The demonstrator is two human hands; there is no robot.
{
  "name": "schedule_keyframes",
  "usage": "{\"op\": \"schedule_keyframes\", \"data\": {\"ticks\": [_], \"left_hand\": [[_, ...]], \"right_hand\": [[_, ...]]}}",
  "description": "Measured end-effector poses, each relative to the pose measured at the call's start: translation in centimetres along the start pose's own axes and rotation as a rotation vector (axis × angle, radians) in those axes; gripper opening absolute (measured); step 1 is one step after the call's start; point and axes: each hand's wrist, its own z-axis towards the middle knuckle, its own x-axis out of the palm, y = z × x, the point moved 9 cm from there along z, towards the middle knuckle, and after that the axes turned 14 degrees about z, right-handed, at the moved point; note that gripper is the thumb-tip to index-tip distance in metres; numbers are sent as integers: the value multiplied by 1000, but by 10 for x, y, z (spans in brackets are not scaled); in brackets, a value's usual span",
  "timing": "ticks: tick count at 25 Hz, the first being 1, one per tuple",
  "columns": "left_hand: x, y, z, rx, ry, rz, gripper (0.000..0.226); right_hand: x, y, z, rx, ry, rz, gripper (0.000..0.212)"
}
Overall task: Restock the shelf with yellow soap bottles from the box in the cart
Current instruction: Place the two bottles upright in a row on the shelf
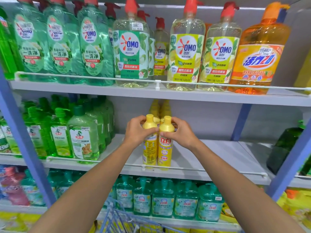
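Middle shelf (210,153) is running across the frame. Its bare stretch is lying toward 4 o'clock, and green bottles (80,140) are crowding it toward 9 o'clock.

Cart (116,216) is showing only as blue wire at 6 o'clock, bottom edge. The box is possibly sitting in it but is not showing clearly.

Two yellow soap bottles are standing upright and touching side by side, just below centre behind the front rail (185,169): left bottle (149,150), right bottle (165,152). More yellow bottles (159,108) are lining up behind them toward 12 o'clock.

Left hand (136,130) is gripping the left bottle's shoulder, fingers curled round it. Right hand (182,132) is gripping the right bottle likewise.

Step in hand, as judged: seating this pair at the row's front. The next move is likely calling for releasing both without tipping them, then reaching down toward 6 o'clock for more.
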Motion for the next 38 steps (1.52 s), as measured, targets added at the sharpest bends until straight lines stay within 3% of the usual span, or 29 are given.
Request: {"op": "schedule_keyframes", "data": {"ticks": [8,15,23,28,36,38], "left_hand": [[10,16,7,42,263,-30,51],[1,12,1,-21,75,17,46],[14,27,-2,-112,133,-12,53],[36,50,-13,-116,275,-110,52],[48,46,-28,-144,107,-141,52],[51,47,-31,-129,132,-140,53]], "right_hand": [[-15,0,0,46,-26,-65,47],[-10,1,0,61,-52,-137,59],[-14,-2,-9,53,-150,-124,63],[-10,-17,-25,71,-257,-98,59],[-1,-46,-40,100,-317,-31,58],[2,-51,-43,93,-295,-32,59]]}}
